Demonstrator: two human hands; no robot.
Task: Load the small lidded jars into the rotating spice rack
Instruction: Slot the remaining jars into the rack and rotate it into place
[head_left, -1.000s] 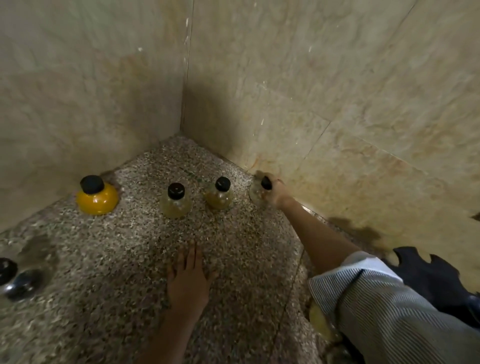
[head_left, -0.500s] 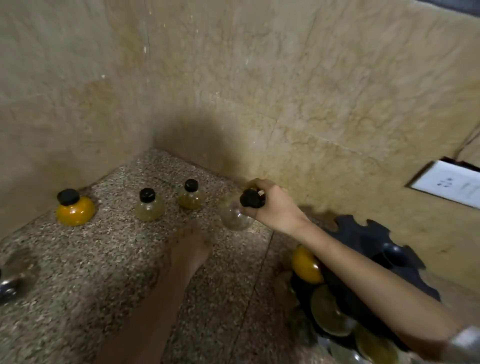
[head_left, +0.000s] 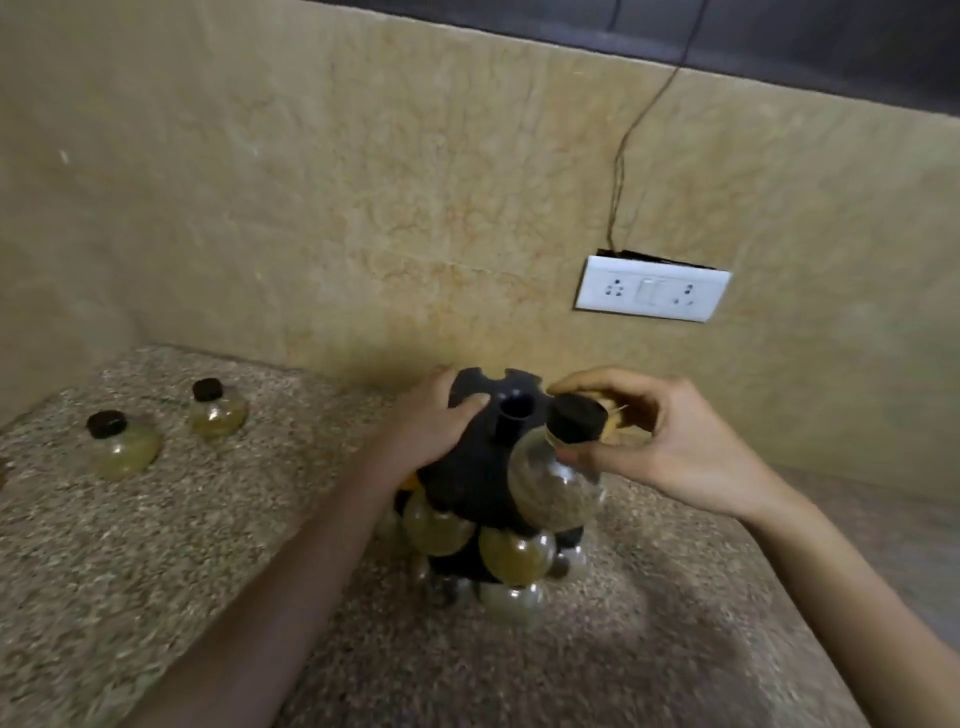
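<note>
Several loaded jars (head_left: 439, 525) hung in the spice rack (head_left: 470, 483); two loose jars (head_left: 124, 447) waited on the counter (head_left: 234, 545), well apart. Your left hand (head_left: 431, 423) gripped the rack's top; your right hand (head_left: 675, 452) pinched a clear jar (head_left: 553, 491) by its neck at a top slot, seemingly not yet seated.

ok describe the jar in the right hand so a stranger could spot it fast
Find the black spice rack on the speckled counter, near the white wall socket. At its top right edge is a clear, black-lidded jar. Unlike the others, it is tilted and pinched by the right hand.
</note>
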